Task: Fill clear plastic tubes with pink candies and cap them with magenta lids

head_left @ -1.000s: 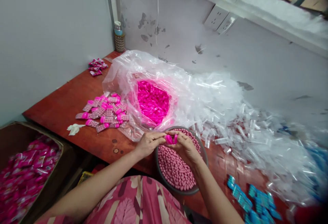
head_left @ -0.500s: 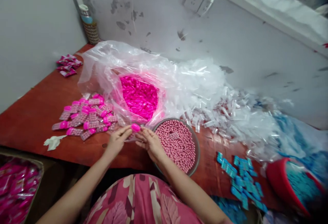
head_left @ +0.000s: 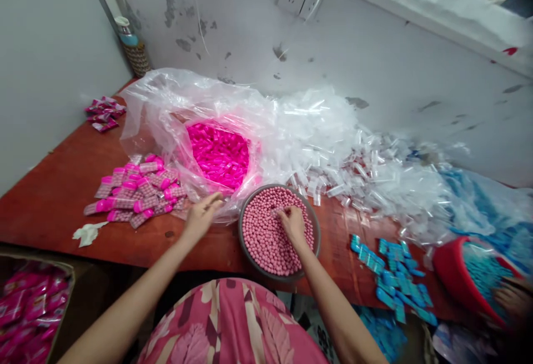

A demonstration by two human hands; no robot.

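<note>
My right hand (head_left: 293, 224) is in the grey bowl (head_left: 241, 236) of small pink beads (head_left: 266, 247), its fingertips pinched on a small clear plastic tube (head_left: 276, 213) that they partly cover. Over the front edge of the clear plastic bag (head_left: 154, 108), my left hand (head_left: 202, 217) has its fingers stretched out; nothing shows in them. Bright pink caps (head_left: 219, 155) fill the opening of that bag. To the left lies a pile of bead-filled tubes with pink caps (head_left: 139, 190).
Loose clear tubes (head_left: 362, 164) are heaped along the wall. Blue packed pieces (head_left: 400, 280) lie at right, beside a red bucket (head_left: 452, 275) of blue beads with another person's hand (head_left: 514, 297) at it. A carton (head_left: 69, 275) of pink packets stands lower left.
My hands have parted; the pink-capped piece between them is gone from them. My right hand has moved right into the bowl and taken hold of the clear tube there. Another person's hand has appeared.
</note>
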